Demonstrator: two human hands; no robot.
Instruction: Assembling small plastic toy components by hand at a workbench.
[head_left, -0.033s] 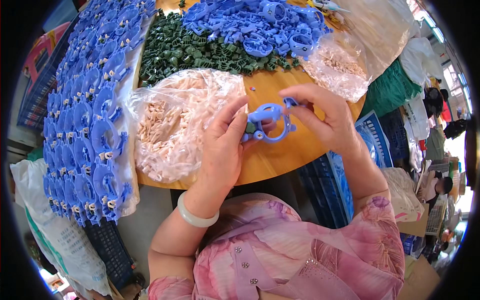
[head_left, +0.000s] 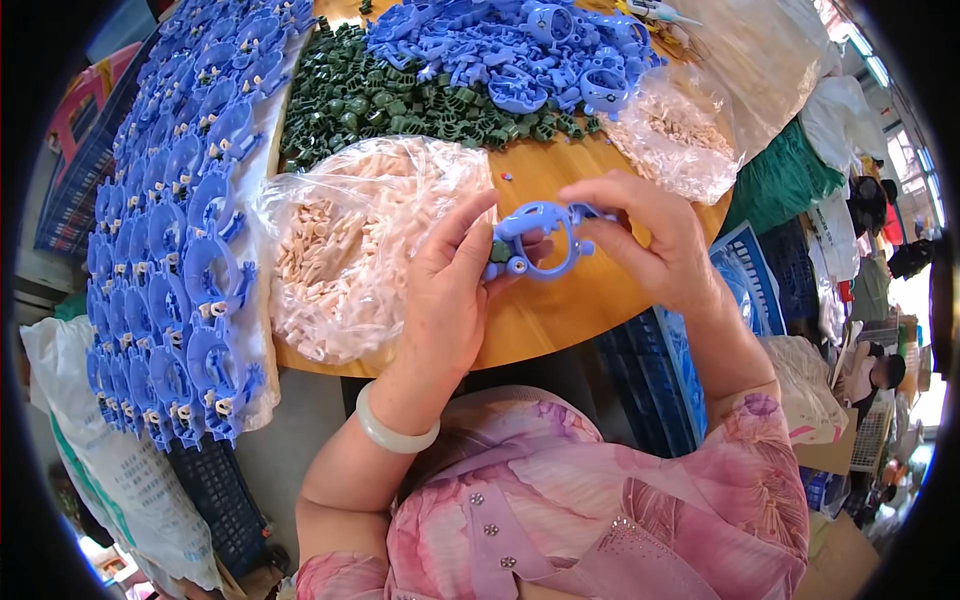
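My left hand [head_left: 455, 265] pinches a blue plastic ring-shaped part [head_left: 540, 214] by its left end, thumb on top. A dark green piece [head_left: 500, 250] sits in that end beside my thumb, near a small pale round peg end [head_left: 518, 265]. Between thumb and fingers of my right hand [head_left: 652, 232] is a small blue plastic piece [head_left: 588, 212], partly hidden by the fingers. It meets the ring's upper right side; whether it is joined there I cannot tell. Both hands are raised over the near edge of the wooden table [head_left: 540, 335].
Left of my hands lies a clear plastic bag of cream pegs [head_left: 340, 240]; a smaller such bag [head_left: 675, 135] is at the far right. Behind are heaps of dark green pieces [head_left: 400, 110] and blue parts [head_left: 470, 55]. A board of rowed blue assemblies [head_left: 180, 220] runs along the left.
The small blue piece in my right hand has come against the ring's upper right side. The ring has tilted slightly. My left hand keeps its grip.
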